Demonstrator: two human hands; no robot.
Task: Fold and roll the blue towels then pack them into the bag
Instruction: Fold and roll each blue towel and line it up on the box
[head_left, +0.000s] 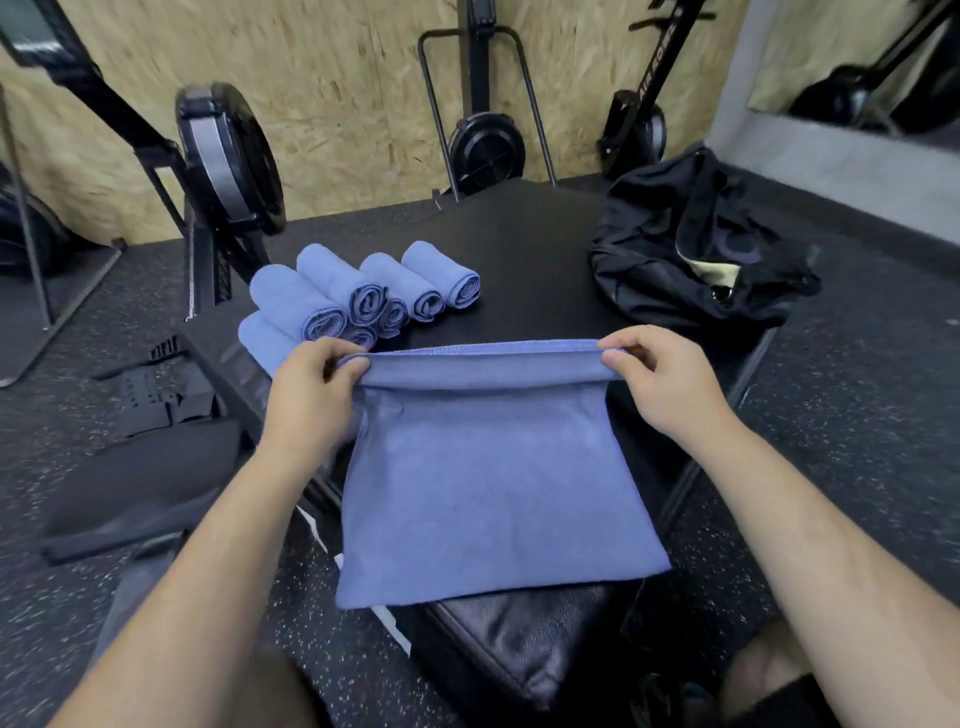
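Observation:
A blue towel (493, 483) lies spread over the near end of a black bench (519, 244). Its far edge is curled over into the start of a roll. My left hand (311, 384) pinches the left end of that rolled edge. At the right end my right hand (660, 374) pinches it too. Several rolled blue towels (358, 296) lie in a pile on the bench, beyond my left hand. A black duffel bag (691, 244) sits open at the bench's far right, and something pale shows inside it.
Rowing machines (228, 156) stand against a chipboard wall behind the bench. A black seat and foot straps (150, 395) lie on the speckled rubber floor at my left. A mirror (857, 62) is at the upper right. My knees show at the bottom edge.

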